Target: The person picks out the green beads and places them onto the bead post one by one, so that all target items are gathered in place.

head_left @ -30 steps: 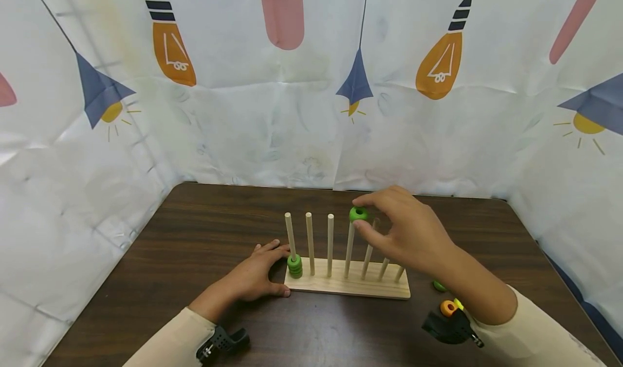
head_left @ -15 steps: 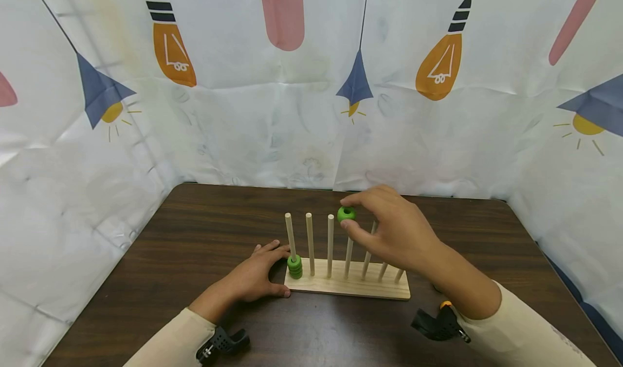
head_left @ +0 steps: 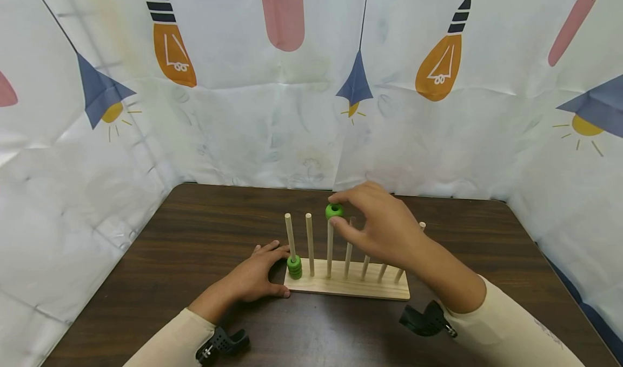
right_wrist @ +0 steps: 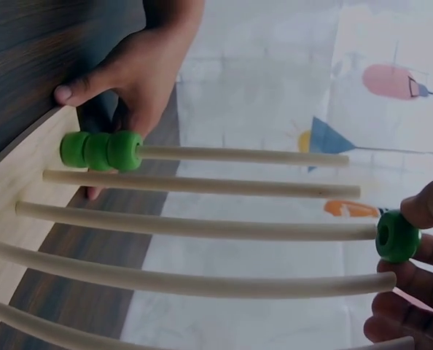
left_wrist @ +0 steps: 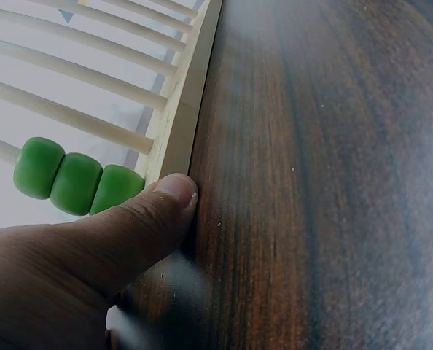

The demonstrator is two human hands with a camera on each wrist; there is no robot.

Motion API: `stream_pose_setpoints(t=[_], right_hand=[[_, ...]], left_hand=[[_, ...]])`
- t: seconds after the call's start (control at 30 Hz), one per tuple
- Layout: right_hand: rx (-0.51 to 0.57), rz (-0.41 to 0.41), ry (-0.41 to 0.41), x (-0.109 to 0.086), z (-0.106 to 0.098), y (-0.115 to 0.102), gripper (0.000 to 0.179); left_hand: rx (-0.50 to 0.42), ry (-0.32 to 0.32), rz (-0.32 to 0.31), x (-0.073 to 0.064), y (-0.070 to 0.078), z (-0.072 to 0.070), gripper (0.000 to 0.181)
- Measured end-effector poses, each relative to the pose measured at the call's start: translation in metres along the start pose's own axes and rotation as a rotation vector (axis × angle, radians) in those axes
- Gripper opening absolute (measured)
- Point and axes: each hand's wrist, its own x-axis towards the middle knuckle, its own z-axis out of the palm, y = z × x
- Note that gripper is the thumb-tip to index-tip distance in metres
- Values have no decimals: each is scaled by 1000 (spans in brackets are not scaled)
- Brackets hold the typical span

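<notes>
A wooden peg board (head_left: 346, 287) with a row of upright pegs lies on the table. Three green beads (right_wrist: 100, 151) are stacked on its leftmost peg. My left hand (head_left: 257, 275) holds the board's left end, thumb at the front corner and fingers toward the back; the thumb (left_wrist: 154, 215) shows up close in the left wrist view. Between thumb and fingertips, my right hand (head_left: 384, 224) pinches another green bead (head_left: 334, 211). That bead is at the tip of the third peg (right_wrist: 202, 222) from the left; whether the tip has entered its hole I cannot tell.
The dark wood-grain table (head_left: 219, 210) runs back to a white wall sheet (head_left: 233, 134) printed with lamps and bulbs. My right forearm (head_left: 448, 280) crosses over the board's right end and hides part of the pegs there.
My right hand has moved left with the green bead, from near the fourth peg to the third. The loose beads on the right have gone behind my forearm. My left hand stays put.
</notes>
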Motion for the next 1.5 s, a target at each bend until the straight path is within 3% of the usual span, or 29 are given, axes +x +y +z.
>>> stream_pose_setpoints(t=[0.73, 1.5], right_hand=[[32, 26, -66, 17, 13, -11, 32], [51, 2, -109, 38, 28, -28, 31]], left_hand=[[-13, -6, -13, -1, 2, -1, 72], [-24, -11, -20, -2, 1, -2, 75]])
